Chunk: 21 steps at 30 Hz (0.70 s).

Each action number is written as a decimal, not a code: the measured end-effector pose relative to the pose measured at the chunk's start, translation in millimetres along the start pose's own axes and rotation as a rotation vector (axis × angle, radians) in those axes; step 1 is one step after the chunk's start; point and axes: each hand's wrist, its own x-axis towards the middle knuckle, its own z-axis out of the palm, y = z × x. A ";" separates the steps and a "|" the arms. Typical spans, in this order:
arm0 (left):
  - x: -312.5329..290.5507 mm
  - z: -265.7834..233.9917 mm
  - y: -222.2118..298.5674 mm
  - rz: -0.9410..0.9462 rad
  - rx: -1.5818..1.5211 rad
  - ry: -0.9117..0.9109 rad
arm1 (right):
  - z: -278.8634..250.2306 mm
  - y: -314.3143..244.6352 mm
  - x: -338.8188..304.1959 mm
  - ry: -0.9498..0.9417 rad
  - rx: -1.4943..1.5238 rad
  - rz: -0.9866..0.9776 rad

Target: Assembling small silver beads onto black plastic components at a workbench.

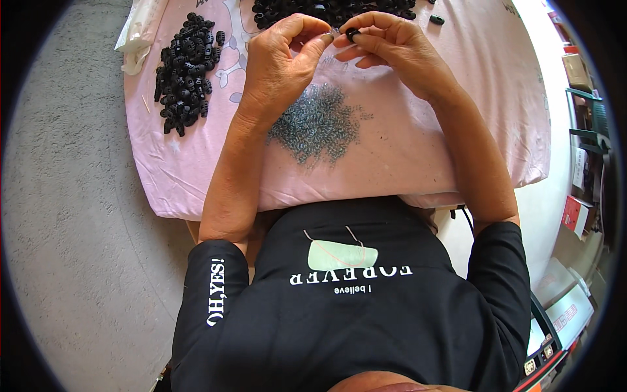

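Observation:
Both my hands are raised over the far half of the table, fingertips almost meeting. My right hand pinches a small black plastic cord-lock piece between thumb and index finger, its other fingers loosely spread. In my left hand, thumb and index finger close on something tiny and pale at their tips, too small to make out. Below the hands lies a loose heap of small silvery springs, partly covered by my left wrist. Just beyond my hands spreads a pile of black plastic pieces, cut off by the upper edge.
A second heap of black plastic pieces lies at the table's left. The pink cloth covers the tabletop. One black piece sits apart at the far right. A white plastic bag rests at the far left corner. Boxes stand at right.

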 end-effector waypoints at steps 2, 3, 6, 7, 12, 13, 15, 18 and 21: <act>-0.3 -0.3 1.5 -0.006 -0.001 -0.006 | -3.3 2.9 -0.4 0.033 -0.029 0.029; -0.4 -0.4 2.1 -0.012 -0.002 -0.011 | -3.6 2.8 -0.4 0.034 -0.029 0.030; -0.4 -0.5 2.6 -0.001 -0.014 -0.015 | -3.4 2.9 0.0 0.049 -0.053 0.005; -0.5 -0.7 2.3 0.000 -0.014 -0.016 | -3.8 4.5 0.2 0.041 -0.039 -0.016; -1.2 -1.5 1.0 -0.030 0.013 -0.059 | -1.6 -0.4 -0.2 0.032 -0.046 -0.004; -1.0 -0.2 0.5 -0.029 0.013 -0.059 | -2.2 1.2 0.7 0.053 -0.028 -0.001; -0.6 3.2 -0.7 -0.013 -0.061 -0.005 | -5.3 5.1 3.0 0.074 -0.010 0.002; -0.7 0.2 0.1 -0.063 0.006 -0.084 | -11.0 10.4 3.4 0.021 0.012 0.027; -1.2 -0.9 -0.1 -0.066 0.025 -0.093 | -9.1 10.6 3.6 0.030 0.016 0.030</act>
